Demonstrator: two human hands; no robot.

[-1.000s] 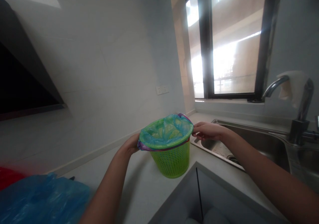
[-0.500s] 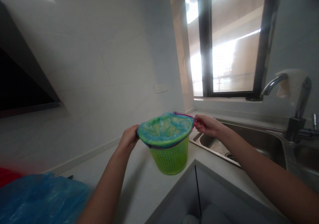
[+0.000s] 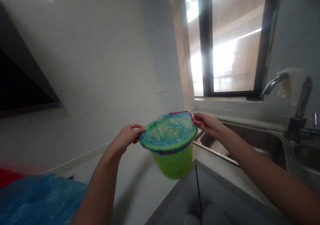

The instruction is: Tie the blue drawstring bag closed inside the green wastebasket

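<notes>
A small green mesh basket lined with a blue plastic bag hangs tilted just above the white counter's front edge. My left hand pinches the bag's rim on the left side of the basket. On the right side my right hand grips the rim, where a purple drawstring edge shows. The bag is folded over the basket's rim and its inside is crumpled.
A steel sink with a tall tap lies to the right, under a dark-framed window. Loose blue plastic and something red lie at the lower left. A wall socket is on the tiled wall.
Both hands have lifted the basket off the counter and carried it toward me and slightly right. The left hand's grip has shifted from cupping the rim to pinching it.
</notes>
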